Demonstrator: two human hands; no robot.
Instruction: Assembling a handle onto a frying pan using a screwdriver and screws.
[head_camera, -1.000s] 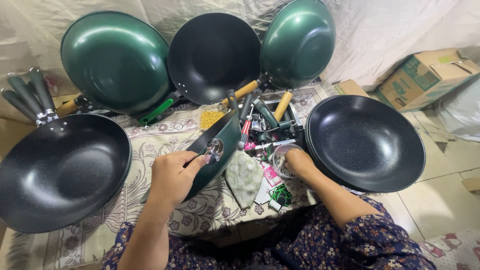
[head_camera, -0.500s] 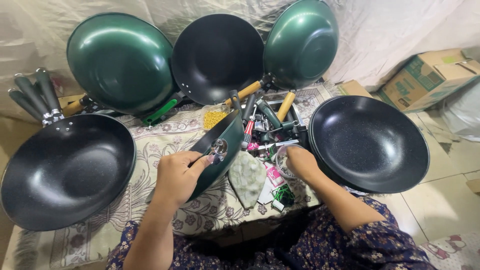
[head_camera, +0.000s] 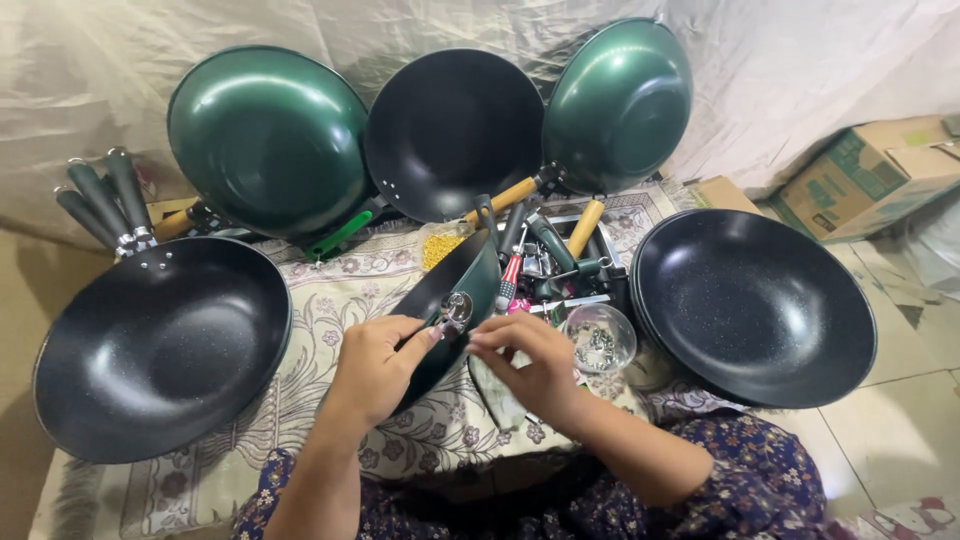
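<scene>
Both hands meet at a metal fitting on the rim of a green wok held on edge at centre frame

The left hand (head_camera: 375, 365) is curled closed around the wok (head_camera: 455, 300) near its rim, fingertips against the small shiny fitting (head_camera: 457, 311); the right hand (head_camera: 535, 368) pinches at the same fitting with thumb and fingers, though whatever small part it holds is too tiny to make out. The wok's lower half is hidden behind the hands. Just right sits a clear bowl (head_camera: 598, 337) of small metal pieces, and above it a jumble of handles and tools (head_camera: 545, 245), hard to separate. Dark pans lie at left (head_camera: 160, 345) and right (head_camera: 755, 305); three woks lean against the sheet along the top, one green at upper left (head_camera: 268, 135)
</scene>
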